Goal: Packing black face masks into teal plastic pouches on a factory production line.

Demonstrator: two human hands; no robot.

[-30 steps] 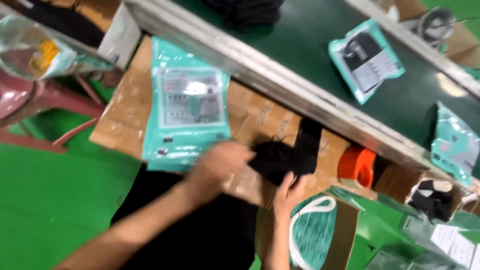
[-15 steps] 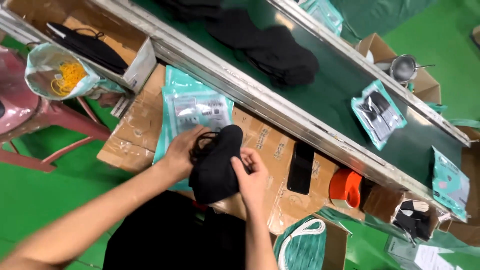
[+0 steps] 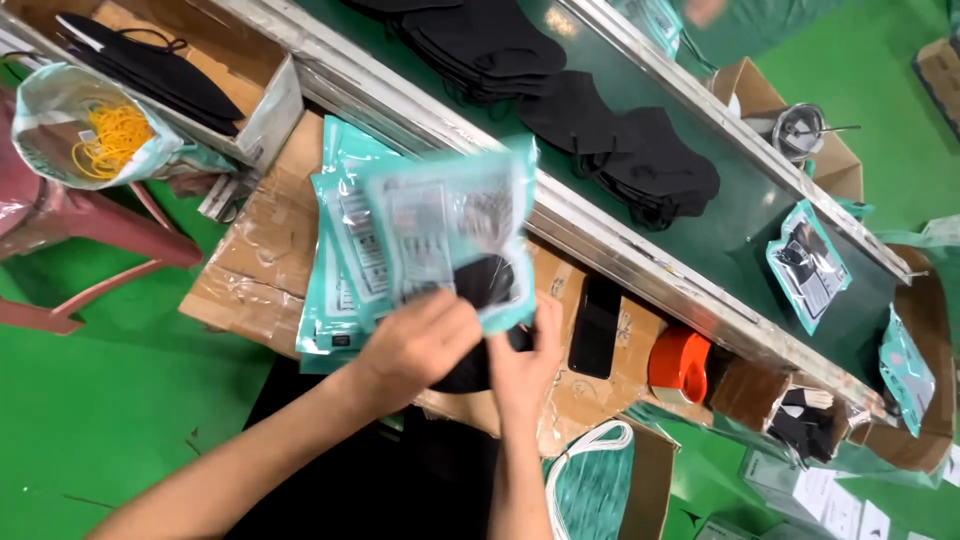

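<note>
Far out to the left of the grip, a clear bag of yellow rubber bands [image 3: 105, 135] sits by a cardboard tray of black masks [image 3: 150, 65], both well apart from the hands. Closer in, just left of the grip, a stack of teal pouches [image 3: 335, 270] lies on the cardboard worktop [image 3: 250, 270]. The left hand [image 3: 420, 340] is closed, fingers curled around the lower edge of a teal and clear pouch [image 3: 450, 235], which rises up and away from the grip, tilted and blurred. A bundle of black masks [image 3: 480, 290] shows through the pouch's clear face just above the left hand, and its lower part comes out below the pouch, between the two hands. The right hand [image 3: 525, 360] stands just right of the left one, fingers pointing up and pressed against the bundle and the pouch's lower right corner; how tightly it pinches cannot be told. Just right of the grip a black phone [image 3: 595, 325] lies flat on the cardboard, and beyond it an orange tape dispenser [image 3: 680, 365]. Above and to the right of the grip runs a green conveyor belt [image 3: 760, 230] carrying loose black masks [image 3: 640, 160] and, farther right, filled teal pouches [image 3: 808, 265], all well apart from the hands.
</note>
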